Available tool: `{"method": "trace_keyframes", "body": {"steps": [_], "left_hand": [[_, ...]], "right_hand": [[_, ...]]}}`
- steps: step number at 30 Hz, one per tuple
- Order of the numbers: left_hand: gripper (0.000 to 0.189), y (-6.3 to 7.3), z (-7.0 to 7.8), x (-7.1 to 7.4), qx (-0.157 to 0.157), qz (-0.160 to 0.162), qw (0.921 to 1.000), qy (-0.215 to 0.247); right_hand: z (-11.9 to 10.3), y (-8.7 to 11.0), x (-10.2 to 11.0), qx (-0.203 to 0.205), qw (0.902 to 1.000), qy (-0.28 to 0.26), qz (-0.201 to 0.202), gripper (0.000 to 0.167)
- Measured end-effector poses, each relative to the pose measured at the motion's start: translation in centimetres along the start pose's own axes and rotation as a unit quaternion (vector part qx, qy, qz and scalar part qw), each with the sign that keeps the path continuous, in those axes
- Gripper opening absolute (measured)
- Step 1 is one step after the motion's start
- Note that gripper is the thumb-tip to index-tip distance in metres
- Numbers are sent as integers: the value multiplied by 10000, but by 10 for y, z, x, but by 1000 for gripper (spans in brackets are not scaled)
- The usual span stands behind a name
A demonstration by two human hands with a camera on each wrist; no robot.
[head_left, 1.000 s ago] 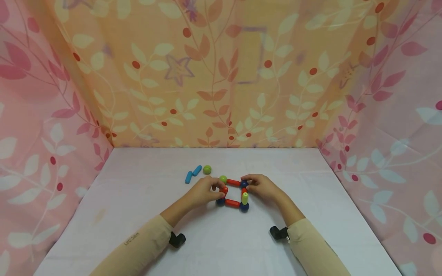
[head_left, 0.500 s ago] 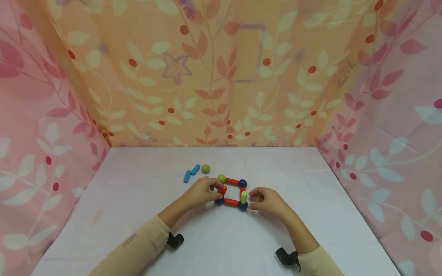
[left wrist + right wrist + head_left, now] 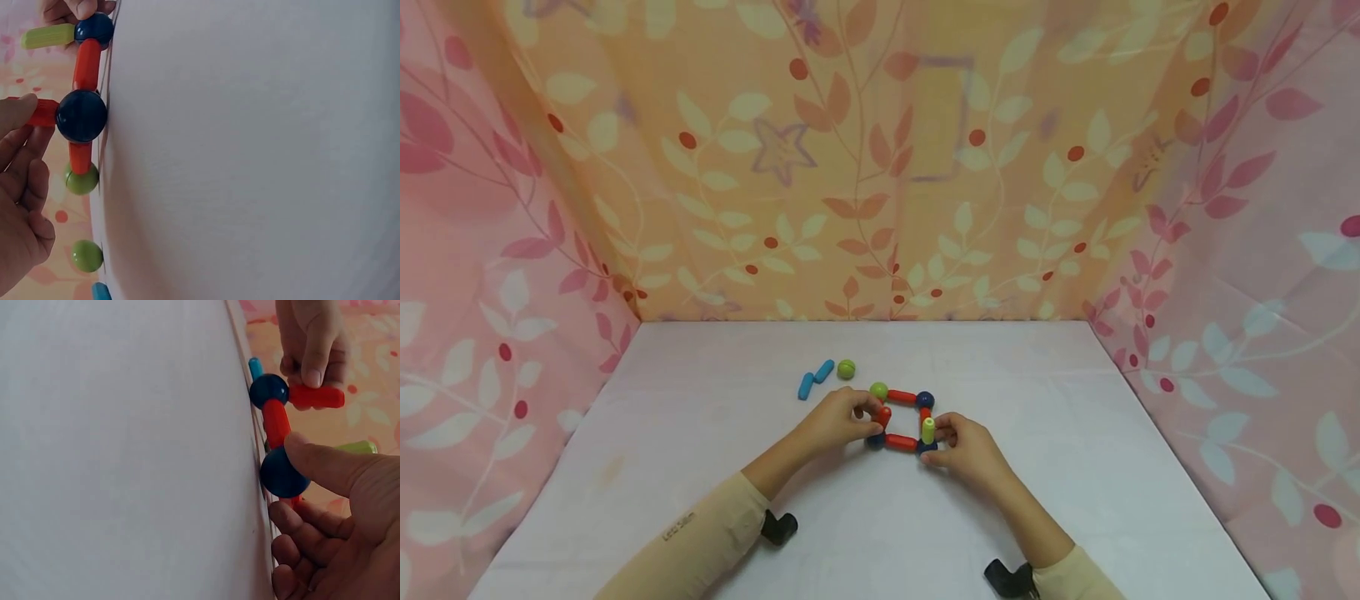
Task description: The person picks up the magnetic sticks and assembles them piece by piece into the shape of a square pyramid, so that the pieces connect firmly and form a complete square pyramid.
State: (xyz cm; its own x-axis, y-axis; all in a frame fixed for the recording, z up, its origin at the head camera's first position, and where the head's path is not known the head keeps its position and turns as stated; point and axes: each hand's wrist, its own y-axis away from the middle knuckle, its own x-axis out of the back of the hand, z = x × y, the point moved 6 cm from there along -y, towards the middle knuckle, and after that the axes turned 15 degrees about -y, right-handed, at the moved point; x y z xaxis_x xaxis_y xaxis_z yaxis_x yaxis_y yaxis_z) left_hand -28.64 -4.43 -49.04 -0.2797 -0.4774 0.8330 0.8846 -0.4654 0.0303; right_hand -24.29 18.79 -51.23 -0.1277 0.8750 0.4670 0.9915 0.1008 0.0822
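On a white table, whose far edge meets an orange patterned curtain and whose sides run between pink hangings, the head view shows a square frame of rods and balls lying flat, slightly right of centre; wide stretches of surface reach out to its left, its right and toward the viewer, with all the edges well apart from it. Its sides are red rods, its corners three navy balls and, at far left, a green corner ball. A red upright rod stands on the near-left navy ball, a yellow-green upright rod on the near-right navy ball. The left hand pinches the red upright rod; the right hand has thumb and fingers at the near-right navy ball. Farther back, apart from the frame, lie two blue rods and a loose green ball. The left wrist view, turned sideways, shows the left thumb pressing the red upright rod, fingers bent beneath, and both near navy balls shiny and smooth. In the right wrist view, the right thumb lies on the near-right navy ball, fingers curled opposite, gripping it; the thumb partly hides the yellow-green upright rod.
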Motion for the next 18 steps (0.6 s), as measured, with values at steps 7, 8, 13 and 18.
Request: {"method": "trace_keyframes", "body": {"steps": [7,8,13,18], "left_hand": [[21,1,2,-1,-47,-24,10000,37],[22,2,2,0,-41,-40,10000,21],[24,6,-2,7,-41,-12,10000,17],[23,11,-15,26,-52,299,9995,117]], "right_hand": [[0,1,3,123,9996,24,263,42],[0,0,3,126,9995,62,272,41],[1,-2,4,153,9992,331,177,40],[3,-6,8,98,9993,362,-36,40]]}}
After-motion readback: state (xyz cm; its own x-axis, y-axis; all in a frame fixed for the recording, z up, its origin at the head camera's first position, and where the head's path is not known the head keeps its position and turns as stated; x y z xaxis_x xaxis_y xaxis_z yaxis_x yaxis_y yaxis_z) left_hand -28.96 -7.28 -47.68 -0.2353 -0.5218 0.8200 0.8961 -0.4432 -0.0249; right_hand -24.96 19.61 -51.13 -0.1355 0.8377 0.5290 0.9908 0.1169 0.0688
